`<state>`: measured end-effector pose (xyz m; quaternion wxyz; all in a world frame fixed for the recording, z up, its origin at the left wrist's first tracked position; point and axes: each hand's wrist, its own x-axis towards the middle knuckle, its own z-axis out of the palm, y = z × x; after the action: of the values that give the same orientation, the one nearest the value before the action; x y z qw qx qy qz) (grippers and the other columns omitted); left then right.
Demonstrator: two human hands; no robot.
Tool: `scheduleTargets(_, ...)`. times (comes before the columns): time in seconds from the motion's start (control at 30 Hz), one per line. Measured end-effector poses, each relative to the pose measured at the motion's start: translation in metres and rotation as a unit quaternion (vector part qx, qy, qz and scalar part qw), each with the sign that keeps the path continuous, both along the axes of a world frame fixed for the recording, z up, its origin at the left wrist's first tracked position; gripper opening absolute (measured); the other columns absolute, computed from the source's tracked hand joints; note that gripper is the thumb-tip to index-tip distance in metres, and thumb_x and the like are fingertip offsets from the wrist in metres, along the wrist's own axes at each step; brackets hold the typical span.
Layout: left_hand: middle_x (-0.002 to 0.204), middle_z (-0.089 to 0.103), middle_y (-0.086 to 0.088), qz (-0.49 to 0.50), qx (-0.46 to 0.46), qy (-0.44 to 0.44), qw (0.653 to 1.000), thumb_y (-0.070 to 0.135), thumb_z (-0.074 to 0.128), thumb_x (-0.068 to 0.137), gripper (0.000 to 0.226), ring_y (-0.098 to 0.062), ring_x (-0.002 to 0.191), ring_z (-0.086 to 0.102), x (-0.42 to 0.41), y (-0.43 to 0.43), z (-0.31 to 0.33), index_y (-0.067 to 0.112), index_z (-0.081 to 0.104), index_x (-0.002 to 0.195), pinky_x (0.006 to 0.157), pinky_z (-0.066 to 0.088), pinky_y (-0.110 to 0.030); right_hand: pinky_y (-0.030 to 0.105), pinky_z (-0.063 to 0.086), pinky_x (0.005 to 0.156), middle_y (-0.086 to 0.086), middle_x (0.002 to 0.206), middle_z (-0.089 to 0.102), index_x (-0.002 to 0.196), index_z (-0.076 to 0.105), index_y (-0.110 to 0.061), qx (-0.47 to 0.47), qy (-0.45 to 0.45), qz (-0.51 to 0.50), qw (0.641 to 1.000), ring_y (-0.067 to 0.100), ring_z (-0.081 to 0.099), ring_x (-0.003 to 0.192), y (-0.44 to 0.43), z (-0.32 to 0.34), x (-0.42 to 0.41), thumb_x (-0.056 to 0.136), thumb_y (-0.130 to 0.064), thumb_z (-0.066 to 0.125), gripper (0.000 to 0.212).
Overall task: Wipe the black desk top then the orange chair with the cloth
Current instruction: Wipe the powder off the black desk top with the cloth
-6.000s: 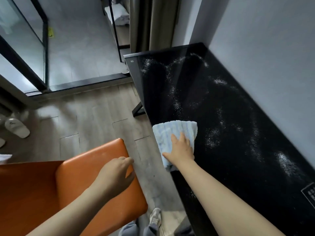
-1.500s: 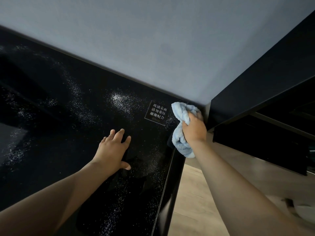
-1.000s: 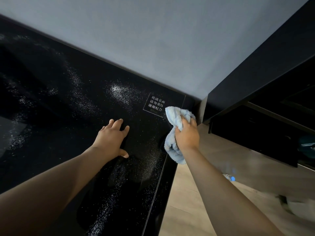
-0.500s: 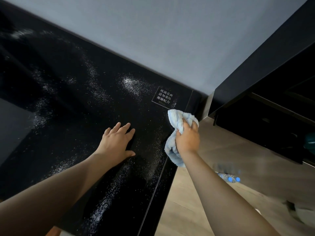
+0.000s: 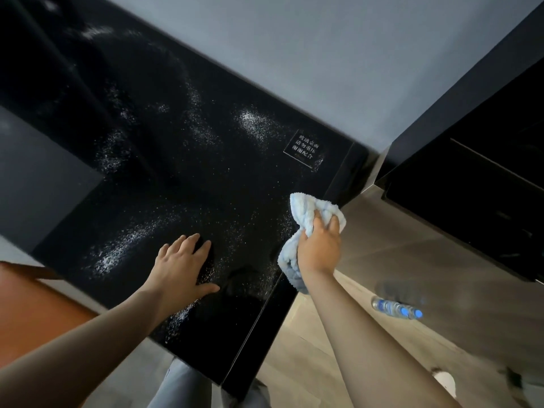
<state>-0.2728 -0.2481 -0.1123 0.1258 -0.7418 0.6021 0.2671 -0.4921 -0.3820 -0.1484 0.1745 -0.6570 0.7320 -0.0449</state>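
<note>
**While the left hand [image 5: 179, 266] lies flat, the right hand [image 5: 319, 248] bunches the cloth [image 5: 306, 210] at the edge of the surface [image 5: 176, 172]**

Where the right hand's fingers [image 5: 319, 220] curl, they clench the pale blue cloth into a crumpled wad, with one lobe sticking out toward 11 o'clock and another hanging below the wrist toward 7 o'clock. The wad sits over the surface's outer edge strip; whether it presses on the black top cannot be told. At 9 o'clock from it, the left hand's fingers [image 5: 188, 242] are straight and released, spread slightly, with the palm down on the surface and the thumb pointing toward 3 o'clock.

White powder [image 5: 253, 125] lies scattered across the black top. A thick patch sits at 12 o'clock from the left hand and another at 9 o'clock, with fine specks around both hands. A small printed label [image 5: 303, 148] lies at 12 o'clock from the cloth, near the grey wall [image 5: 323, 54].

Part of the orange chair [image 5: 35, 307] shows at 8 o'clock from the left hand, beside the surface's near corner. A clear water bottle [image 5: 396, 309] with a blue cap lies on the wooden floor [image 5: 309, 348] at 4 o'clock from the right hand. A dark cabinet [image 5: 471, 187] stands at 2 o'clock.
</note>
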Motion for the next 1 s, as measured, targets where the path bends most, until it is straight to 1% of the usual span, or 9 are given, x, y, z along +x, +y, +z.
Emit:
scheduleTargets(0.17,0.160,-0.004,0.000,0.003,0.021,0.012,1.000,0.077,0.057,0.071,0.111,-0.027,0.147,-0.001,0.007,0.021,0.000,0.023,0.007,0.154,0.119,0.012,-0.045,0.026,0.044,0.075,0.002,0.147,0.028,0.145,0.034,-0.030,0.010,0.005,0.004,1.000,0.023,0.049,0.112,0.018,0.004,0.002,0.094,-0.021,0.053,0.055)
scheduleTargets(0.27,0.159,-0.011,0.002,0.000,0.033,0.041,0.999,0.074,0.063,0.068,0.117,-0.027,0.147,-0.007,0.011,0.025,-0.003,0.022,0.003,0.154,0.119,0.015,-0.047,0.025,0.042,0.072,0.003,0.148,0.027,0.145,0.035,-0.029,0.007,0.000,0.005,1.000,0.024,0.048,0.113,0.028,0.003,0.004,0.094,-0.023,0.054,0.055)
scheduleTargets(0.33,0.159,-0.013,0.002,-0.006,0.034,0.045,0.998,0.073,0.066,0.067,0.119,-0.027,0.147,-0.009,0.013,0.027,-0.004,0.022,0.001,0.154,0.119,0.014,-0.047,0.024,0.039,0.070,0.003,0.149,0.026,0.145,0.036,-0.029,0.003,0.005,0.006,1.000,0.024,0.048,0.114,0.033,0.003,0.006,0.094,-0.025,0.055,0.055)
scheduleTargets(0.43,0.159,-0.015,0.001,-0.018,0.027,0.040,0.999,0.073,0.067,0.065,0.122,-0.028,0.147,-0.009,0.014,0.029,-0.007,0.022,0.000,0.154,0.120,0.013,-0.047,0.023,0.036,0.070,0.003,0.150,0.026,0.144,0.037,-0.029,0.002,0.008,-0.001,1.000,0.024,0.048,0.115,0.041,0.003,0.008,0.093,-0.025,0.057,0.055)
scheduleTargets(0.57,0.159,-0.017,0.002,-0.028,0.024,0.030,0.999,0.075,0.067,0.062,0.125,-0.028,0.147,-0.011,0.015,0.032,-0.010,0.023,-0.001,0.154,0.117,0.011,-0.049,0.022,0.036,0.068,0.003,0.150,0.027,0.144,0.037,-0.028,0.000,0.013,-0.011,1.000,0.025,0.048,0.113,0.063,0.003,0.014,0.092,-0.020,0.057,0.056)
scheduleTargets(0.77,0.160,-0.012,0.004,-0.050,0.004,0.023,0.998,0.074,0.064,0.067,0.117,-0.025,0.148,-0.004,0.022,0.035,-0.008,0.026,0.004,0.154,0.116,0.018,-0.047,0.026,0.045,0.070,0.003,0.151,0.024,0.145,0.034,-0.029,0.015,0.017,-0.022,0.999,0.024,0.046,0.116,0.103,0.007,0.023,0.093,-0.018,0.056,0.058)
scheduleTargets(0.87,0.160,-0.013,0.003,-0.066,0.011,0.042,0.997,0.076,0.062,0.067,0.116,-0.026,0.148,-0.005,0.029,0.041,-0.004,0.026,0.004,0.154,0.118,0.012,-0.049,0.026,0.045,0.070,0.004,0.150,0.024,0.145,0.034,-0.029,0.013,0.015,-0.020,1.000,0.024,0.045,0.115,0.126,0.009,0.028,0.094,-0.019,0.053,0.056)
scheduleTargets(0.93,0.160,-0.013,0.003,-0.095,0.010,0.031,0.995,0.078,0.060,0.066,0.117,-0.028,0.148,-0.006,0.037,0.053,-0.002,0.028,0.001,0.153,0.118,0.006,-0.052,0.027,0.047,0.071,0.004,0.151,0.024,0.146,0.033,-0.030,0.014,0.014,-0.024,1.000,0.024,0.045,0.116,0.138,0.008,0.031,0.094,-0.020,0.053,0.056)
scheduleTargets(1.0,0.160,-0.013,0.004,-0.118,0.009,0.016,0.993,0.079,0.060,0.065,0.118,-0.028,0.147,-0.009,0.045,0.072,-0.002,0.030,-0.002,0.153,0.118,0.004,-0.054,0.027,0.047,0.071,0.004,0.152,0.023,0.146,0.033,-0.030,0.014,0.016,-0.026,0.999,0.024,0.045,0.117,0.150,0.008,0.034,0.094,-0.020,0.053,0.057)
